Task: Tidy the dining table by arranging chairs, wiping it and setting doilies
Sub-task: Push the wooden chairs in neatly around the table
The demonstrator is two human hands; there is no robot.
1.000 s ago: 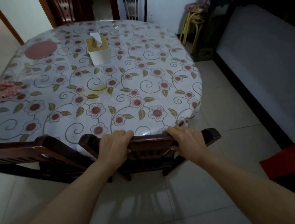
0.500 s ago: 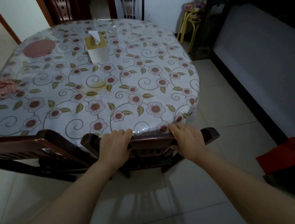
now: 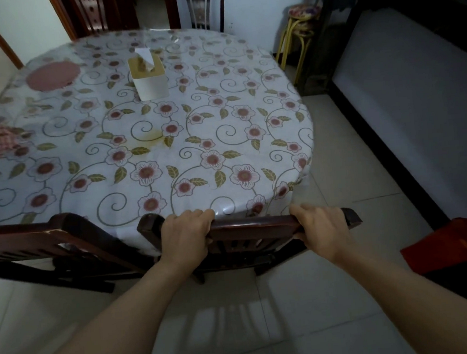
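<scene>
Pale floor tiles (image 3: 333,286) run under a round table (image 3: 225,160) in a flowered cloth. Your left hand (image 3: 185,238) and right hand (image 3: 324,229) both curl over the top rail of the chair (image 3: 254,225), which sits at the table's near edge. Push hard and that rail may catch the hanging cloth and drag it. From the left: a second chair (image 3: 50,241) just beside yours could knock frames; a pink doily (image 3: 52,75) near the far-left edge; a tissue box (image 3: 149,77) past the centre.
</scene>
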